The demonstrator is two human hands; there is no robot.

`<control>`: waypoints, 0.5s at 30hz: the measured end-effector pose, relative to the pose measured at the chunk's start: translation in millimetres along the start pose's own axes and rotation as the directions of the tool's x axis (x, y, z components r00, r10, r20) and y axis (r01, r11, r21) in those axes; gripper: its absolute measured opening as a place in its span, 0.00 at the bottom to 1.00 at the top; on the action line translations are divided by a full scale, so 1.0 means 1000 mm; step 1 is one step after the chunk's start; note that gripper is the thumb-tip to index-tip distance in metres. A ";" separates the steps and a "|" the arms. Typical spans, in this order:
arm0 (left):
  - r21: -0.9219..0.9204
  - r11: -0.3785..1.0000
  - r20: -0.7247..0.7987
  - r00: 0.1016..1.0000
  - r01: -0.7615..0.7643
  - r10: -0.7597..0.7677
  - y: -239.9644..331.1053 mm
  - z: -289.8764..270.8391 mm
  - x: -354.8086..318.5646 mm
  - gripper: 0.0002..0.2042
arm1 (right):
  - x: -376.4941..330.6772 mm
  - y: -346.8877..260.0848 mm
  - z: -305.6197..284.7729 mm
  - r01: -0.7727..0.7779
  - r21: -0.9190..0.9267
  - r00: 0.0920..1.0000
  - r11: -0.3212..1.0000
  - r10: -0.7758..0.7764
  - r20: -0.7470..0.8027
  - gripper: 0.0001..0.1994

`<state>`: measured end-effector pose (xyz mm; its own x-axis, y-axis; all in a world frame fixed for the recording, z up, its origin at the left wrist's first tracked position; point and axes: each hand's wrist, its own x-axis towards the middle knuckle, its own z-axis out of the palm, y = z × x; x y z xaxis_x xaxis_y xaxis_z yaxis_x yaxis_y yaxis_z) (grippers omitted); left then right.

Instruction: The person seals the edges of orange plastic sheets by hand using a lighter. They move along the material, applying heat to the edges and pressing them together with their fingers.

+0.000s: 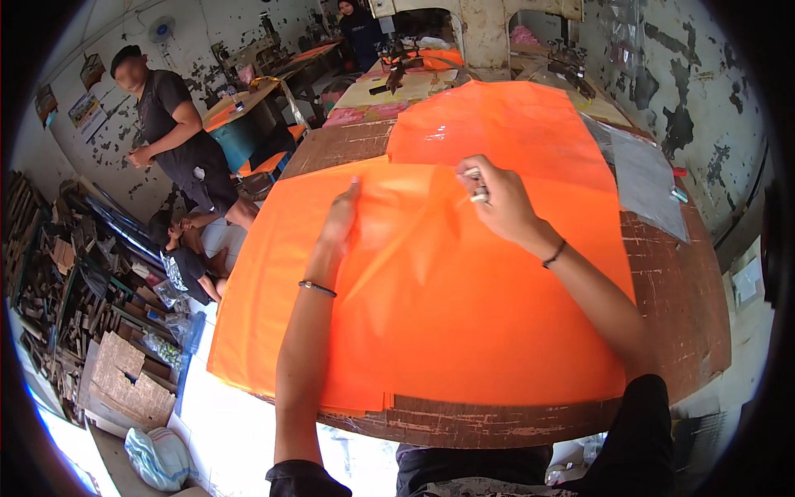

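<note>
Because the top orange sheet (447,306) is thin and slippery, the person pins it with one hand and works its far edge with the other. The left hand (339,219) lies flat and relaxed on the sheet, fingers stretched out toward the far edge, gripping nothing; pressing down like this seems meant to keep the stack from sliding on the worn wooden table (679,306). The right hand (497,199) is bent at the wrist, its fingertips pinched on the sheet's far edge and lifting a fold of it, so a soft ridge runs from the pinch down toward the person (whether the pale bits at the fingers are rings or a small tool I cannot tell).

The sheet lies in the middle of the table, directly in front of the person, on top of other orange sheets whose edges peek out at the near rim. Its long axis runs left to right across the table, and its left end overhangs the table edge and droops a little. A second orange sheet (505,124) lies beyond it, touching or slightly under its far edge, with a greyish clear sheet (642,178) just to the right.

To the left, well apart, one person stands (170,124) and another crouches (190,257) by heaps of scrap (74,282).
</note>
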<state>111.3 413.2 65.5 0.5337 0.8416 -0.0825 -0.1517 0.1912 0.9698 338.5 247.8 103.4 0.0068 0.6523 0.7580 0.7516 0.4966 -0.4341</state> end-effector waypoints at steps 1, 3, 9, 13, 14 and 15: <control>0.019 0.996 -0.077 0.993 -0.091 0.092 -0.003 -0.021 0.010 0.25 | -0.003 -0.003 -0.009 0.024 0.017 0.999 1.000 -0.023 -0.041 0.06; 0.171 0.974 -0.253 0.949 -0.149 0.189 0.005 -0.080 0.019 0.22 | -0.011 -0.023 -0.039 -0.091 0.073 0.996 0.993 0.093 -0.017 0.06; 0.362 0.926 -0.684 0.645 -0.108 0.342 0.025 -0.192 -0.030 0.22 | -0.042 -0.040 -0.135 0.114 -0.170 0.961 0.979 -0.152 -0.232 0.12; 0.484 0.873 -0.710 0.557 -0.059 0.431 0.009 -0.291 -0.122 0.18 | -0.080 0.004 -0.195 -0.103 -0.013 0.944 0.995 0.094 -0.315 0.10; 0.549 0.827 -0.627 0.596 -0.121 0.503 0.006 -0.309 -0.122 0.15 | -0.089 -0.004 -0.241 -0.089 -0.049 0.939 0.995 0.068 -0.337 0.10; 0.551 0.828 -0.631 0.598 -0.102 0.494 -0.001 -0.290 -0.136 0.15 | -0.099 0.015 -0.255 -0.123 0.186 0.951 0.975 0.169 -0.258 0.10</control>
<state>-202.7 444.8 9.3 -0.2809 0.9166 0.2844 0.2782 -0.2058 0.9382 517.8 44.6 145.8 0.3041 0.5564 0.7733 0.6091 0.5105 -0.6069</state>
